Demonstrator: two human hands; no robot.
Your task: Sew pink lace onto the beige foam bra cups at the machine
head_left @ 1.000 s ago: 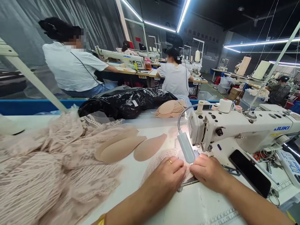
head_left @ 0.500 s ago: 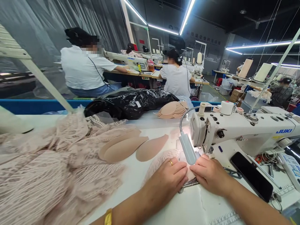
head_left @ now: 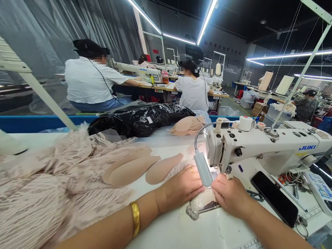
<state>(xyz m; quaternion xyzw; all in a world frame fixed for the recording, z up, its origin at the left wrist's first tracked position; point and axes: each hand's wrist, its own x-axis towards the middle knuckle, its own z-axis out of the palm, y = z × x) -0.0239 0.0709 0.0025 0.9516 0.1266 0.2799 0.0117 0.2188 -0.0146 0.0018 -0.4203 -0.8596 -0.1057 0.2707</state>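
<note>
Basically, the lace piece (head_left: 178,167) sits on the white table (head_left: 181,231) at the needle end of the sewing machine (head_left: 261,148), mostly hidden under the hands. Left hand (head_left: 184,185) is palm down over it, fingers bent, lace showing past the knuckles. Right hand (head_left: 228,192) is just beside, fingers curled in, close to the needle area. Narrow gap between the two; can't tell if either pinches the cloth or only presses it. Gray lamp (head_left: 203,169) on a bendy neck hangs over that gap and blocks part of the work. Left of the lace: beige pads (head_left: 132,171) lying flat, some overlapping, then a heap of lace fabric (head_left: 36,197). Behind: black plastic bag (head_left: 140,119), with a pad stack (head_left: 186,125) beside it. Right side: phone (head_left: 275,197), dark screen up, under the machine arm. Beyond the table, two people in white tops sit at other machines.
</note>
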